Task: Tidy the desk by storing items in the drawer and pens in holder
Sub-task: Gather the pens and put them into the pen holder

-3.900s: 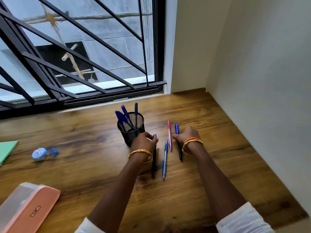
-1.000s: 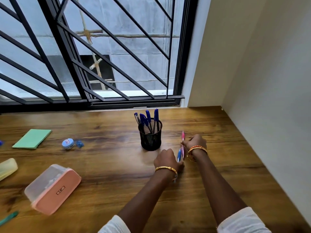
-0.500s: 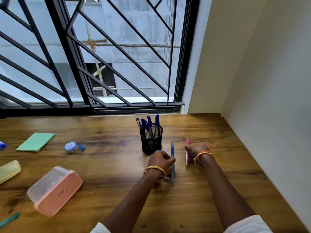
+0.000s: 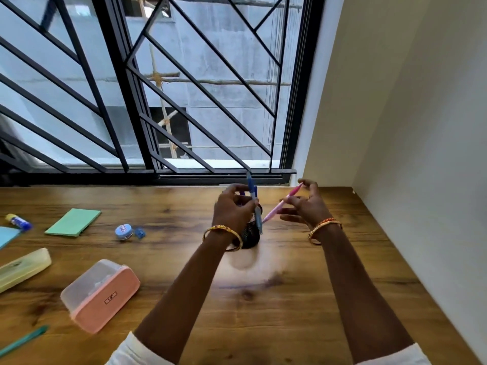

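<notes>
Pen-stowing step: left hand grips a blue pen, right hand pinches a pink pen, both above the mesh holder at 12 o'clock, mostly hidden, probably. Next: tips down, drop in.

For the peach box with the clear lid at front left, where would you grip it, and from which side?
Grip the peach box across its narrow width, at the middle of its long sides, coming from above with the left hand. It lies flat and askew on the desk, its long sides clear, so turn the fingers to match its slant.
</notes>
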